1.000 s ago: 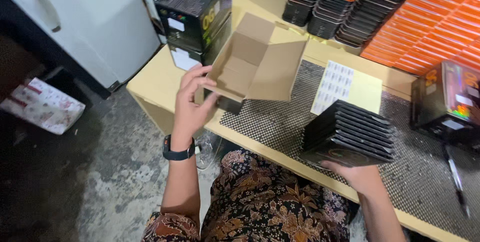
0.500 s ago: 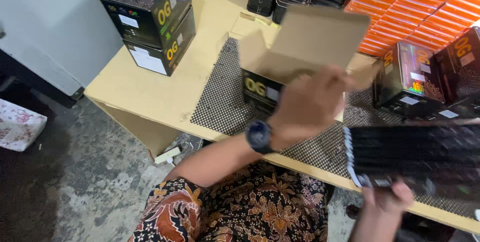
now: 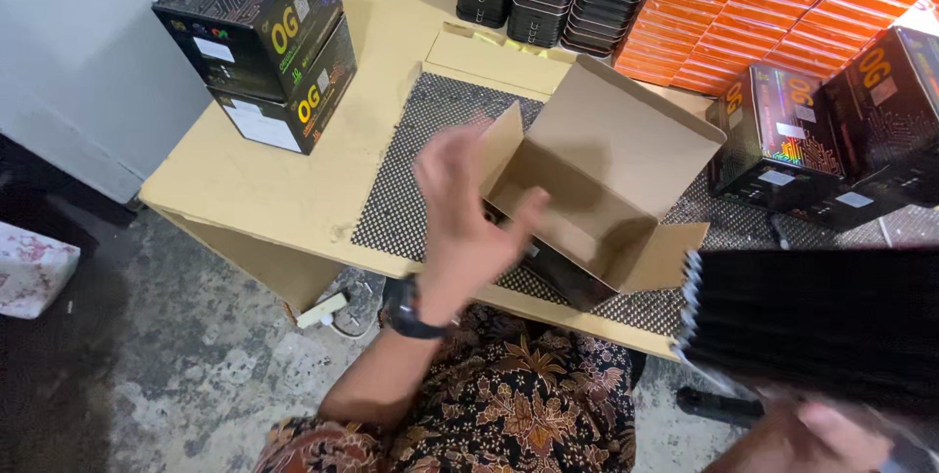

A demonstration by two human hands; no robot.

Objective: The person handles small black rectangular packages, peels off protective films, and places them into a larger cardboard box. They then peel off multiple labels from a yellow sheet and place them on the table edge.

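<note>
At centre frame, my left hand had let go of the open cardboard box it gripped half a second before; fingers spread and blurred, it hovered just left of the box's side flap. That box sat on the dotted mat on the desk, mouth upward, lid flap raised toward the upper right, its long axis running from upper left to lower right. At lower right, my right hand clutched the stack of black trays from below, beside the box.

open box top free | black boxes block L | orange stack behind
</note>
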